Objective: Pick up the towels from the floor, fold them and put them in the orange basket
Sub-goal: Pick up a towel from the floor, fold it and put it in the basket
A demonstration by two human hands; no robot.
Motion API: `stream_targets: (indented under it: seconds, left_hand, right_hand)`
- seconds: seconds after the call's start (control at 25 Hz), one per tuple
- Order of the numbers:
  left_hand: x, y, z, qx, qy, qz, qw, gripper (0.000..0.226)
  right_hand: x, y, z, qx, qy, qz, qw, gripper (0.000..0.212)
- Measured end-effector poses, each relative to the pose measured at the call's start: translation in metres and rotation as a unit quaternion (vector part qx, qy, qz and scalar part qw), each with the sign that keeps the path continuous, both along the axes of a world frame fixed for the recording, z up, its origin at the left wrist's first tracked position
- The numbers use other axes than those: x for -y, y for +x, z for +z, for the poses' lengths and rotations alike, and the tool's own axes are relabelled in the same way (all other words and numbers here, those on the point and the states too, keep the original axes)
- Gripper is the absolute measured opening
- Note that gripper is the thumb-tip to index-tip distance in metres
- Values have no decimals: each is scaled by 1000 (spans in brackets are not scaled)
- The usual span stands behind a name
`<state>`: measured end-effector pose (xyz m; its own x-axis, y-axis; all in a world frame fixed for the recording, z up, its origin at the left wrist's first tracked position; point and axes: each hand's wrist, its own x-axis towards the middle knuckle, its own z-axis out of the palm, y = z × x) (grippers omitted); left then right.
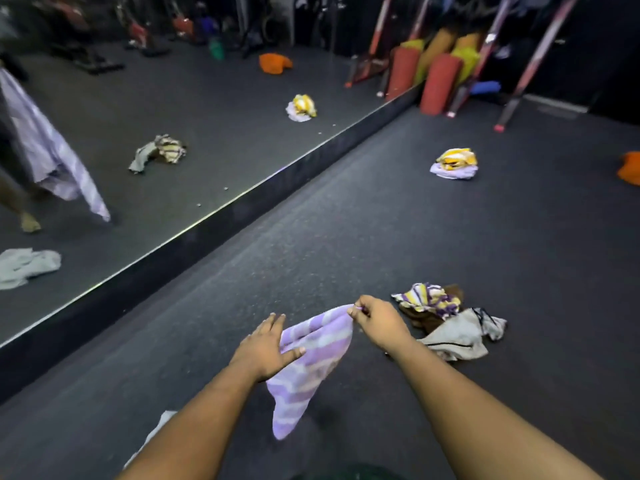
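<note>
- My right hand (375, 323) pinched a corner of the lilac striped towel (308, 362), lifted at lower centre; my left hand (266, 348) lay flat against it, fingers straight.
- Not yet folded, I judged.
- Left on the floor (519, 271): crumpled pile (446, 318) right of my hands, yellow-and-lilac heap (455, 164) upper right.
- Orange basket (631, 169), apparently, at right edge, well apart.

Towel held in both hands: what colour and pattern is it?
Towel: light purple with pale stripes, in the head view.
</note>
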<state>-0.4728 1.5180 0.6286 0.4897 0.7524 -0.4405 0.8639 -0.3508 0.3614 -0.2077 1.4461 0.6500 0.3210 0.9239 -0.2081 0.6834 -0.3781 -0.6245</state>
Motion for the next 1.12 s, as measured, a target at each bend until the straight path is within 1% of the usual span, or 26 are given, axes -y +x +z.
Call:
stream_targets:
  seconds: [0.04,0.16,0.28,0.36,0.44,0.48,0.56,0.68,0.72,0.88,0.96,1.0,1.08,1.12]
  left_hand:
    - [6,28,6,3,10,-13,1000,128]
    - [31,114,16,10,23,-56,998,148]
    - [59,201,25,4,45,-108,993,152]
    - [76,260,37,5,52,-143,988,147]
    - [93,317,45,5,62,-182,981,134]
    - [98,342,47,9,66,-201,977,129]
    - [107,393,49,11,71,-236,969,127]
    - [109,476,48,11,88,-292,952,107]
    - [110,507,48,15,89,-312,946,104]
    - [110,616,42,39,89,-375,922,101]
    - [104,673,47,43,90,-405,909,102]
    - [101,703,52,43,88,-422,901,106]
    - [96,757,65,49,87,-448,888,121]
    - [94,782,70,50,89,-457,884,125]
  right_hand:
    - [16,28,0,-4,7,-14,1000,26]
    - [66,108,3,-24,25,-48,998,28]
    - [110,180,11,-39,41,-85,995,31]
    - [140,232,14,-54,48,-112,991,33]
    - [168,282,16,-51,53,-153,986,40]
    - [180,303,19,-49,51,-172,983,39]
    - [202,342,29,-50,39,-211,976,27]
    - [230,403,42,-25,38,-279,959,18]
    - [239,423,45,-14,32,-301,953,16]
    - [258,503,53,22,-9,-352,936,13]
    - [263,544,60,37,-19,-387,921,14]
    - [267,565,66,44,-24,-409,911,14]
    - [276,606,76,61,-30,-445,893,14]
    - [280,626,79,67,-27,-459,886,14]
